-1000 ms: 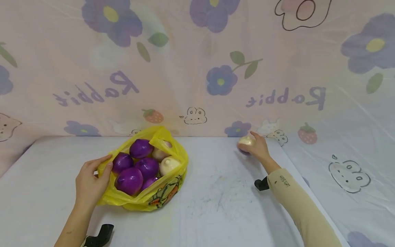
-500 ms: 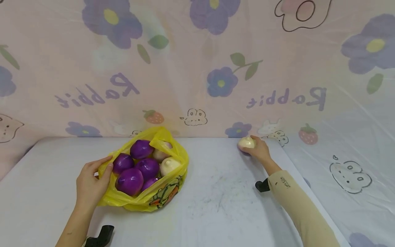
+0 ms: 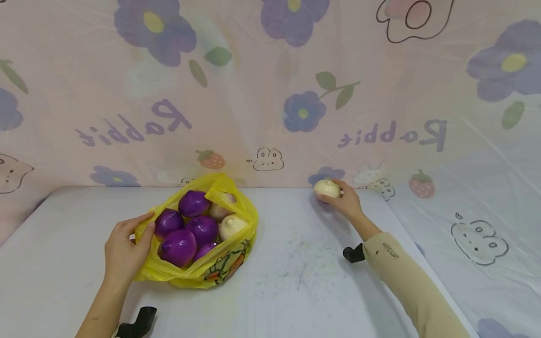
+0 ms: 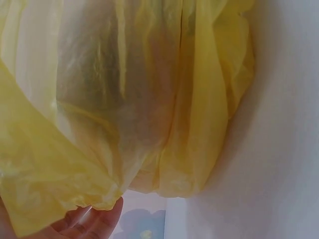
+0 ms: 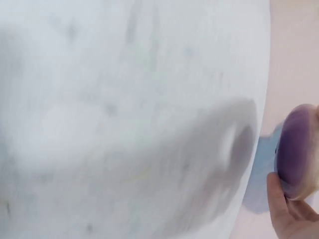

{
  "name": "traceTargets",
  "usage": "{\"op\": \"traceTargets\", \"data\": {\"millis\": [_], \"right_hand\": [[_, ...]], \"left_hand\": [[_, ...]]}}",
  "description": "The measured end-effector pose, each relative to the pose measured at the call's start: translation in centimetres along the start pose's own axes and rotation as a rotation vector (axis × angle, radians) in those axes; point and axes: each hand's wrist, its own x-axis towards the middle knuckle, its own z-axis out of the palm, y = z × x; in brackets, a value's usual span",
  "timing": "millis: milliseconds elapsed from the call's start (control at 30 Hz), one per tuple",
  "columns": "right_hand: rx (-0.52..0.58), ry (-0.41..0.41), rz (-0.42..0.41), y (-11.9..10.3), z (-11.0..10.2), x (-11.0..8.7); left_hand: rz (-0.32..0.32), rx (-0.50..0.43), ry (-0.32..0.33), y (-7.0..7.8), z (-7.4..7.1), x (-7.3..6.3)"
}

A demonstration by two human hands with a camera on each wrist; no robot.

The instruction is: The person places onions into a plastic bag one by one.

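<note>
A yellow plastic bag [image 3: 249, 225] stands with its mouth spread wide on the left half of the white table. Inside it lie several shiny round turnips, some showing purple sides [image 3: 177, 246] and others cream sides [image 3: 231, 227]. My left hand [image 3: 126, 249] pinches the bag's left rim; in the left wrist view its fingers [image 4: 107, 221] show at the edge of the yellow plastic [image 4: 45, 164]. At the table's back right, my right hand [image 3: 347, 201] grips another turnip [image 3: 326, 188], cream on top and purple below [image 5: 294, 152], held above the tabletop.
The white table [image 3: 287, 300] has dark smudges right of the bag. A patterned curtain [image 3: 262, 70] hangs right behind the table's back edge. Black wrist mounts [image 3: 141, 321] stick out below both wrists.
My right hand has lifted the turnip off the table and carried it slightly left. The left hand and the bag have stayed in place.
</note>
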Motion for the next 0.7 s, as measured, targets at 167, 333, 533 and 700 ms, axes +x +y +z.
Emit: {"op": "traceTargets", "data": {"millis": [167,333,533,700], "right_hand": [[0.061,-0.041,-0.04,-2.0,1.0,-0.2],[0.098,-0.055,-0.063,-3.7,2.1,-0.6],[0.139,-0.087,-0.114,-6.2,3.4,-1.3],[0.167,-0.107,-0.142,-7.8,4.3,-1.8]], "left_hand": [[0.001,-0.005,0.004,0.1,-0.1,-0.1],[0.014,-0.015,0.009,0.1,-0.2,-0.1],[0.019,-0.016,0.017,0.1,-0.2,-0.1],[0.022,-0.02,0.024,0.0,-0.3,0.0]]}}
